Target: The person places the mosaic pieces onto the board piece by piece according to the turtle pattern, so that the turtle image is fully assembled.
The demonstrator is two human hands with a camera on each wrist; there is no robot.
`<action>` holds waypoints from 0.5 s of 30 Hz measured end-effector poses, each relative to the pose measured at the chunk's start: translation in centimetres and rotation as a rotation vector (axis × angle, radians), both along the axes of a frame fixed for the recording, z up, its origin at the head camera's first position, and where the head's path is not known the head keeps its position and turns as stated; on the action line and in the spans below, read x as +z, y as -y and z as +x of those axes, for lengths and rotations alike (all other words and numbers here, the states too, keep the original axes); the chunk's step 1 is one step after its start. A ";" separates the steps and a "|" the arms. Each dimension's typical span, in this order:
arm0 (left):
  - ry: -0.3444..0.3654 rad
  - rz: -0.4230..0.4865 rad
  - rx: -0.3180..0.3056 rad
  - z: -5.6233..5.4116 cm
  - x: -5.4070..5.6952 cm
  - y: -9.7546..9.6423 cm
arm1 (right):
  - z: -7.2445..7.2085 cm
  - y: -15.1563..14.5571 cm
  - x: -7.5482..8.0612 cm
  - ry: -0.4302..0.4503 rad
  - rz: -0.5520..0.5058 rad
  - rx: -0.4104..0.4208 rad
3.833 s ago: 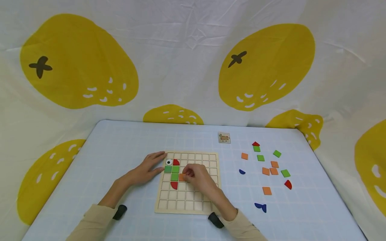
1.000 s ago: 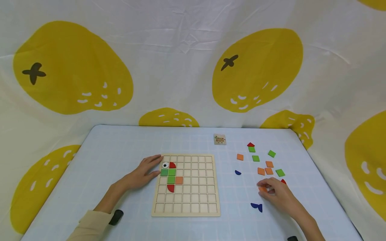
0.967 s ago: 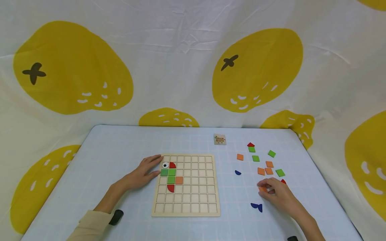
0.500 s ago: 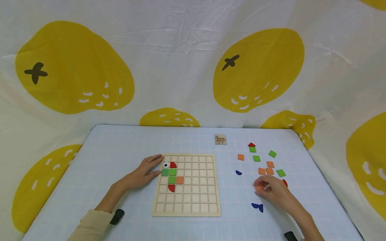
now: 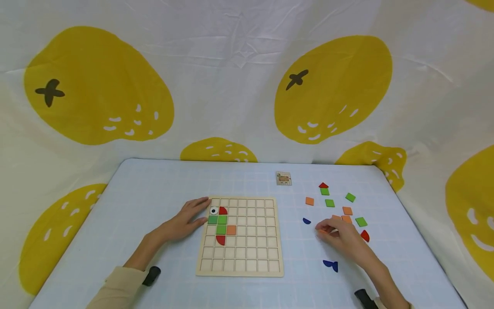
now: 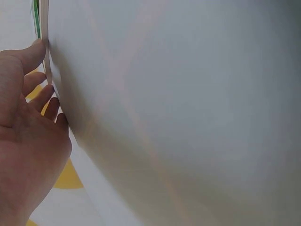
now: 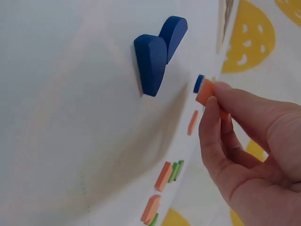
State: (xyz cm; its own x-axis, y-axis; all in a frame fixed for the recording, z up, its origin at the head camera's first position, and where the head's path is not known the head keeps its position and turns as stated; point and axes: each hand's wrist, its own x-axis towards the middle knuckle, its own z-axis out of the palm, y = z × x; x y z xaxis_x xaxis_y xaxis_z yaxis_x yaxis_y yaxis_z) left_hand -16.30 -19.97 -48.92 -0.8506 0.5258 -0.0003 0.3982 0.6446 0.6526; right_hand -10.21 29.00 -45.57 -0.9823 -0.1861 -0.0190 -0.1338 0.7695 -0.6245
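My right hand (image 5: 342, 238) pinches an orange square tile (image 7: 205, 92) between thumb and fingers, a little above the table to the right of the board. In the head view most of that tile is hidden by the fingers. My left hand (image 5: 187, 219) lies with extended fingers against the left edge of the wooden grid board (image 5: 251, 272). On the board's left side sit a white eye tile (image 5: 214, 210), two red quarter-circles, several green squares and one orange square tile (image 5: 231, 230).
Loose green, orange and red pieces lie right of the board, among them a red quarter-circle (image 5: 365, 236). Blue half-circles (image 5: 330, 265) lie nearer the front, and another blue half-circle (image 5: 306, 221) farther back. A small picture card (image 5: 283, 178) lies behind the board.
My right hand left the board, where an orange tile now sits, and went to the loose pieces. It took another orange tile and is moving left with it. The left hand stays at the board.
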 end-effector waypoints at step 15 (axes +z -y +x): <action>0.014 -0.010 0.008 0.0 -0.1 0.0 | -1.5 4.6 0.1 -0.097 -0.102 -0.006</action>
State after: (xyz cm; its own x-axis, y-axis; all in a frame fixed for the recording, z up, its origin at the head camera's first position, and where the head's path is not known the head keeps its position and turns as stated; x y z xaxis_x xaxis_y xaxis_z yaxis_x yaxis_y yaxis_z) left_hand -16.34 -19.94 -48.99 -0.8544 0.5193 -0.0171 0.3844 0.6540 0.6516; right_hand -11.71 24.35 -45.44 -0.9797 -0.1767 0.0945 -0.1929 0.7038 -0.6837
